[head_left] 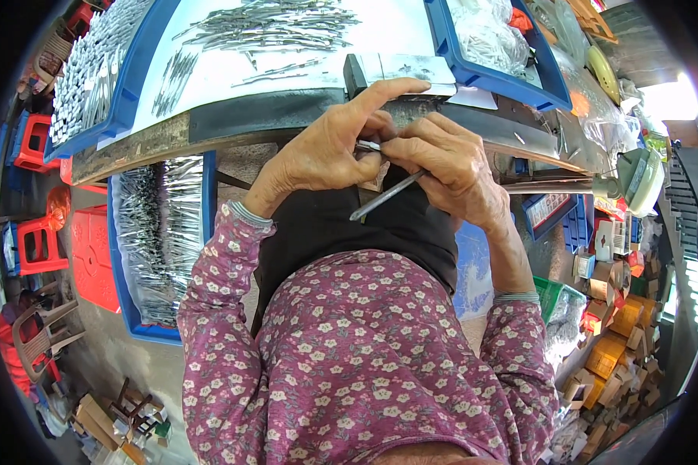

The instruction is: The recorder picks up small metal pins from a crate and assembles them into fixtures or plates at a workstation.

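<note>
My left hand pinches a small shiny metal piece between thumb and curled fingers, its index finger stretched toward a metal block on the bench edge. My right hand meets it from the right, its thumb and fingertips at the other end of that piece. Under the right hand's curled fingers sits a slim grey metal rod-shaped tool, pointing down and left over my lap; its exact kind is unclear. Behind both hands runs the dark bench edge. A heap of thin metal parts lies on the white bench surface.
A blue tray of pale rods stands at the left, and another blue tray with plastic bags at the right. Below the bench is a blue bin of metal parts. Red stools stand left; a lamp-like green fixture is right.
</note>
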The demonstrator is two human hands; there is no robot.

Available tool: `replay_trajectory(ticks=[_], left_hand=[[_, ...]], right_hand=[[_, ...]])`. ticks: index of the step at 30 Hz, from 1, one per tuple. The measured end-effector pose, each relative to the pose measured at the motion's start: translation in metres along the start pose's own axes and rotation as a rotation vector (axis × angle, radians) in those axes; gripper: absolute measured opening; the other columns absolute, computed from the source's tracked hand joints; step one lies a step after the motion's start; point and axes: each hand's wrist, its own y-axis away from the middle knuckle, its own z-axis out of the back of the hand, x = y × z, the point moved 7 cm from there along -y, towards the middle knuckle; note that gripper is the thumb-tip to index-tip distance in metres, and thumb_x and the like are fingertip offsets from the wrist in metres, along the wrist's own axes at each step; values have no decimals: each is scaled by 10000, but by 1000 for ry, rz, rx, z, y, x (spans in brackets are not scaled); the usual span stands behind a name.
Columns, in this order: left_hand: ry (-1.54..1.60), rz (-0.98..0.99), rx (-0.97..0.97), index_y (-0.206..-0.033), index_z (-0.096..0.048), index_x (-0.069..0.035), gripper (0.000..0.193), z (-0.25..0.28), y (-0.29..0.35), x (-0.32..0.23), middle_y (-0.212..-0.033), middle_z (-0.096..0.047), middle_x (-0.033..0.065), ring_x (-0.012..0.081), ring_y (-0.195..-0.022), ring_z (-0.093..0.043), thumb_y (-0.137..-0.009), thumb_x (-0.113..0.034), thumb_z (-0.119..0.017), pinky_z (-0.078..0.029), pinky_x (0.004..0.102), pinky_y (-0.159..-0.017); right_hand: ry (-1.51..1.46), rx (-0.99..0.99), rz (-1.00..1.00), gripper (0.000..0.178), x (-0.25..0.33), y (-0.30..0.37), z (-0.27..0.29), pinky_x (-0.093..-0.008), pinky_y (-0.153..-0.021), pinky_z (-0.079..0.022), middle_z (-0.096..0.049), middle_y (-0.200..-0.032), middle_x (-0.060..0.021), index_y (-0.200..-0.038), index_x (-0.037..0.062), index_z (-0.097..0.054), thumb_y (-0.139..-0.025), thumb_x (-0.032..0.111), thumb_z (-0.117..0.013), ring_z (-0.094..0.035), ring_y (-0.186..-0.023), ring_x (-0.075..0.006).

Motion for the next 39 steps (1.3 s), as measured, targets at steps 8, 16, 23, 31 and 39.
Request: replay_trajectory(ticks=[8,16,23,31,39], left_hand=[[-40,13,-72,-1347,-300,-144,739,2,-19,12,-775,-594,85,150,-714,-582,-680,36,-565,-475,280,-679],[-433,72,-459,-1032,-576,-39,263,35,-39,28,-698,-588,35,76,-635,-539,-773,-20,-614,-430,206,-571],[-754,-13,-659,-762,-608,4,66,40,-42,43,-712,-575,96,211,-610,-562,-718,-42,-628,-429,296,-557],[-676,-19,-682,-742,-609,-2,23,39,-35,47,-763,-542,96,268,-671,-571,-726,-19,-610,-461,355,-605],[-657,-82,-684,-732,-599,9,19,36,-37,49,-749,-535,103,269,-677,-566,-722,-5,-606,-459,348,-608]], right_hand=[[-60,31,-112,318,-26,5,4,-361,-653,-437,-541,-778,-74,-886,64,-576,-588,-46,-596,-536,-760,-271],[184,-135,-106,264,-77,-9,19,-365,-586,-425,-577,-747,-71,-862,77,-588,-637,-61,-567,-542,-718,-261],[274,-158,-95,204,-112,-15,6,-342,-584,-437,-594,-760,-56,-876,82,-589,-698,-18,-586,-550,-708,-242],[-566,-528,-497,159,-129,-30,6,-212,-552,-412,-603,-712,-15,-938,0,-613,-816,99,-586,-495,-609,-74],[10,-344,-287,201,-105,-31,12,-314,-581,-421,-574,-708,-150,-874,-9,-534,-813,178,-575,-569,-673,-226]])
